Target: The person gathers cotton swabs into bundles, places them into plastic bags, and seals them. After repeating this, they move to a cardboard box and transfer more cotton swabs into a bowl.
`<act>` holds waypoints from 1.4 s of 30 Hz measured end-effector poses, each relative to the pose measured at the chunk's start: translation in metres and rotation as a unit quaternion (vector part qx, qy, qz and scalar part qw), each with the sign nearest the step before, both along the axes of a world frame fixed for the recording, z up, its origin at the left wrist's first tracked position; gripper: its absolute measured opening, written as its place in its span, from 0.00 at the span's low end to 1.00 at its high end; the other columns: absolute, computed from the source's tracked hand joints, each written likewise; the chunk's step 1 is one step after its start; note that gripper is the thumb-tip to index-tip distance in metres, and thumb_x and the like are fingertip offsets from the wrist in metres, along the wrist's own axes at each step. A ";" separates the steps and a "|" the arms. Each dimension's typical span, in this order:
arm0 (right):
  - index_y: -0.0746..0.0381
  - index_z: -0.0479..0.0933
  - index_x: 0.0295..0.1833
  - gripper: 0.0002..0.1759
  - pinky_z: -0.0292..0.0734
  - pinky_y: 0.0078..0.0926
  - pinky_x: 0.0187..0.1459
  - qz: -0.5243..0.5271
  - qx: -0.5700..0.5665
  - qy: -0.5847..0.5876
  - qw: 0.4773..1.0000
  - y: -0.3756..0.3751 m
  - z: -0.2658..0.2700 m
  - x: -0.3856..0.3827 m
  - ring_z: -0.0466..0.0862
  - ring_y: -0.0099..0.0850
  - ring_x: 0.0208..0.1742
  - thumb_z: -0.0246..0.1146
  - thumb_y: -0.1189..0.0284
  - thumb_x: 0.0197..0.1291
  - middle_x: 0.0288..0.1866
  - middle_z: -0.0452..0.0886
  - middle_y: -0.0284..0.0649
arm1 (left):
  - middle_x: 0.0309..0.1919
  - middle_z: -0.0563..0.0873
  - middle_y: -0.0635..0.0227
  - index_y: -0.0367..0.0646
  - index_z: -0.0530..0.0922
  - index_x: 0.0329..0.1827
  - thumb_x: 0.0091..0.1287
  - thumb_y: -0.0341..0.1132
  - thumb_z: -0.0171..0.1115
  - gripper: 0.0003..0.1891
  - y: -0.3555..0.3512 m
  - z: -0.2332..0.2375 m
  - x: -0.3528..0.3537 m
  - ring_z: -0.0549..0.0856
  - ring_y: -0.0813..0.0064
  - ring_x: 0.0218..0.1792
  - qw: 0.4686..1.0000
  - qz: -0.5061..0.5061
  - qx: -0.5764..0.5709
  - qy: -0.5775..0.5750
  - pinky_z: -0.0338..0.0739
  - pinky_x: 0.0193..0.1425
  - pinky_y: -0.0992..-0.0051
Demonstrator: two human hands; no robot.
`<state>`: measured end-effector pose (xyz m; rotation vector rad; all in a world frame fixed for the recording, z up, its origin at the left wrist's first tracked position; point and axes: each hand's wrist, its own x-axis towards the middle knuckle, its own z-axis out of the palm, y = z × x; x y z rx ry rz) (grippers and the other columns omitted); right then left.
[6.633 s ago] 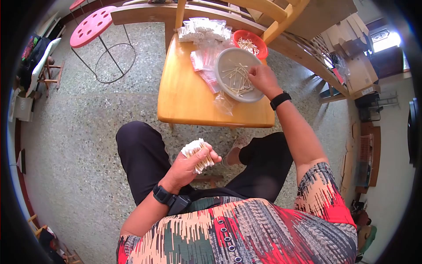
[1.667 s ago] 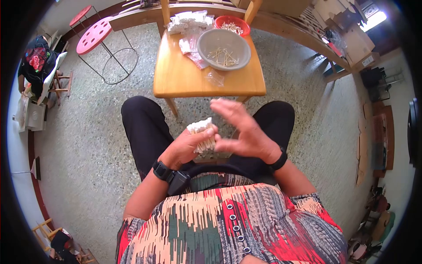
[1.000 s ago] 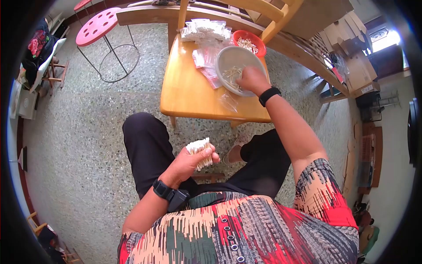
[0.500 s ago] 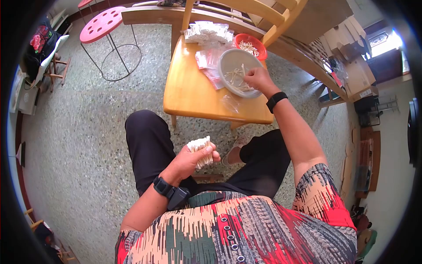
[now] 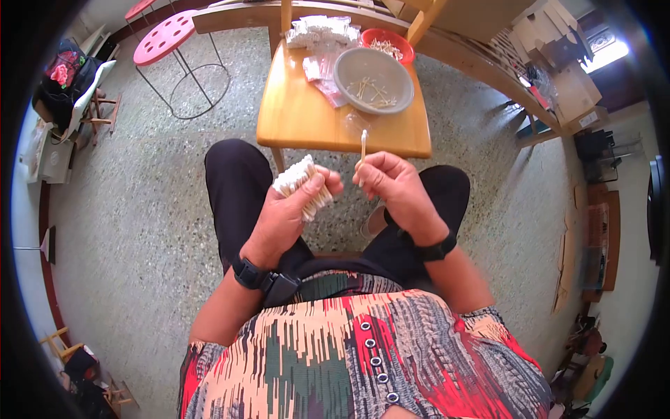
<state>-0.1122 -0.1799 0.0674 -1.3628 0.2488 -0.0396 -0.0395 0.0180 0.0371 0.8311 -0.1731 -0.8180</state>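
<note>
My left hand point(image 5: 285, 209) is closed round a thick bundle of cotton swabs point(image 5: 301, 183), white tips pointing up and to the left. A little to its right, my right hand point(image 5: 399, 187) pinches a cotton swab point(image 5: 363, 150) upright between thumb and fingers. The two hands are apart, above my lap. Beyond them, on the seat of a wooden chair point(image 5: 283, 115), stands a grey bowl point(image 5: 342, 91) with several loose swabs point(image 5: 373, 92) in it. Behind that sits a red bowl point(image 5: 412, 54) holding more swabs.
White-filled clear packets point(image 5: 324, 31) are heaped at the back of the seat, with pink-printed plastic bags point(image 5: 324, 82) beside the grey bowl. A pink round stool point(image 5: 164, 38) stands on the floor at the left. Cardboard boxes point(image 5: 569, 94) are at the far right.
My right hand has left the grey bowl and come back toward me with a swab. My left hand has risen with its bundle, which now tilts more to the left.
</note>
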 end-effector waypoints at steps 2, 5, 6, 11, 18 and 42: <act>0.63 0.81 0.44 0.09 0.73 0.14 0.37 -0.014 0.006 0.000 1.000 0.013 -0.001 -0.019 0.77 0.13 0.34 0.67 0.68 0.67 0.36 0.84 0.29 | 0.50 0.86 0.62 0.34 0.80 0.54 0.75 0.35 0.58 0.13 -0.003 0.019 -0.008 0.85 0.69 0.53 0.990 0.025 0.052 -0.131 0.79 0.59 0.70; 0.65 0.81 0.43 0.08 0.74 0.13 0.37 -0.028 -0.018 -0.007 0.999 0.023 0.002 -0.037 0.77 0.12 0.35 0.69 0.71 0.65 0.35 0.83 0.27 | 0.53 0.86 0.62 0.36 0.81 0.54 0.74 0.34 0.60 0.12 -0.003 0.032 -0.015 0.84 0.71 0.55 0.971 0.008 0.077 -0.228 0.78 0.61 0.71; 0.65 0.81 0.43 0.08 0.74 0.13 0.37 -0.032 -0.014 -0.009 0.999 0.024 0.000 -0.040 0.77 0.12 0.35 0.69 0.71 0.65 0.35 0.83 0.27 | 0.53 0.86 0.62 0.37 0.82 0.54 0.74 0.33 0.61 0.12 -0.005 0.036 -0.020 0.84 0.72 0.54 0.958 0.007 0.093 -0.270 0.78 0.60 0.72; 0.66 0.82 0.41 0.08 0.74 0.13 0.35 -0.048 -0.067 -0.051 0.995 0.023 -0.004 -0.053 0.77 0.11 0.34 0.70 0.72 0.64 0.34 0.83 0.27 | 0.46 0.88 0.67 0.37 0.83 0.50 0.72 0.31 0.63 0.09 -0.019 0.036 -0.038 0.83 0.80 0.49 0.934 0.022 0.072 -0.348 0.78 0.56 0.75; 0.67 0.83 0.42 0.08 0.74 0.14 0.34 -0.043 -0.070 -0.028 0.996 0.026 0.008 -0.061 0.77 0.11 0.33 0.70 0.72 0.64 0.32 0.82 0.26 | 0.45 0.88 0.67 0.37 0.83 0.49 0.72 0.30 0.63 0.08 -0.019 0.040 -0.042 0.84 0.80 0.47 0.939 0.037 0.104 -0.325 0.78 0.54 0.76; 0.67 0.82 0.41 0.08 0.75 0.15 0.33 -0.016 -0.053 -0.015 0.998 0.028 0.003 -0.060 0.77 0.11 0.33 0.69 0.72 0.64 0.31 0.83 0.28 | 0.48 0.87 0.63 0.37 0.83 0.49 0.73 0.33 0.61 0.09 -0.019 0.038 -0.037 0.84 0.75 0.51 0.920 0.053 0.129 -0.367 0.78 0.57 0.74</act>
